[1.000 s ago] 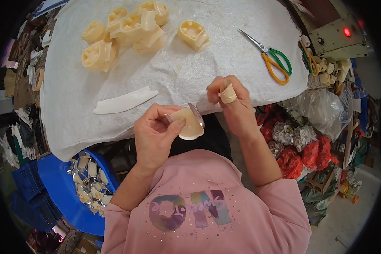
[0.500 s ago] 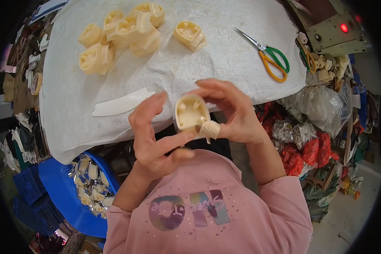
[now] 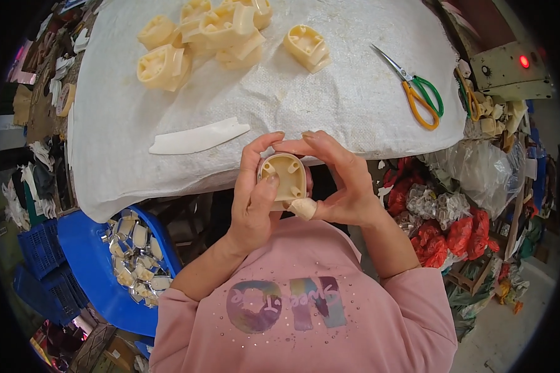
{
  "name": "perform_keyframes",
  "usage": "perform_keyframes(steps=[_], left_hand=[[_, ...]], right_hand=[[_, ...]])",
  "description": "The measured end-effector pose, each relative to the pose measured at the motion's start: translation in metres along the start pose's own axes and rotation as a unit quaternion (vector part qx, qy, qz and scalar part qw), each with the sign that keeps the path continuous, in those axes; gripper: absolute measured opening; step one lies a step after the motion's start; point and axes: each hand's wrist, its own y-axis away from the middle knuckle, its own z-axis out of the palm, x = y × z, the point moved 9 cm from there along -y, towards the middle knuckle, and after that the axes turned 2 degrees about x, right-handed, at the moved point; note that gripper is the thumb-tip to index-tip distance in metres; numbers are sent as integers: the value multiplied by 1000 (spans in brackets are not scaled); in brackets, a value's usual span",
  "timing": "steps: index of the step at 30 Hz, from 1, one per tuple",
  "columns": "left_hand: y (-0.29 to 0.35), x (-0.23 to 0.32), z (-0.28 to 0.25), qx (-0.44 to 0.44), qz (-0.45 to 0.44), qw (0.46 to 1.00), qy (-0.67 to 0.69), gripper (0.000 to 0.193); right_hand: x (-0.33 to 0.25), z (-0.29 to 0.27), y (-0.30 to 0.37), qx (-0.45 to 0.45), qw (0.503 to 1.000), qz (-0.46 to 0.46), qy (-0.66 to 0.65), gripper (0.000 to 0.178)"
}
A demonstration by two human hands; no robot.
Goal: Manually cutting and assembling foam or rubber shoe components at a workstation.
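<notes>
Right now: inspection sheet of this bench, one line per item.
Surface: table under a white woven cloth.
Job's things: one cream moulded plastic part, hollow side up, held at the near edge.
Clutter: pile of like parts, white plastic strip, scissors with green and orange handles.
Grippers: left hand and right hand both grip the part; right thumb is wrapped in tape.
Cables: nothing seen.
Surroundings: blue tub of parts lower left, bagged scraps right, grey box with a red lamp.

scissors (image 3: pixel 419 93) right on table (image 3: pixel 354 118), parts pile (image 3: pixel 199 34) left
</notes>
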Motion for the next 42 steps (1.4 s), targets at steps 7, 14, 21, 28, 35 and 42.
perform_keyframes(steps=[7,14,21,28,35,42], left_hand=[[-4,1,1,-10,-36,995,91,48],[-1,-4,-7,-26,4,998,52,43],[-4,2,0,-14,-22,999,41,59],[-5,1,8,20,-23,999,32,74],[-9,10,15,8,17,999,-47,76],[-9,10,18,14,16,998,-54,72]], right_hand=[[8,2,4,-25,999,6,-43,80],[14,8,9,-50,995,71,-53,76],[24,9,10,-69,993,84,-44,62],[62,34,13,-41,852,391,-347,33],[72,40,24,-23,775,407,-482,21],[60,32,11,-75,817,361,-444,16]])
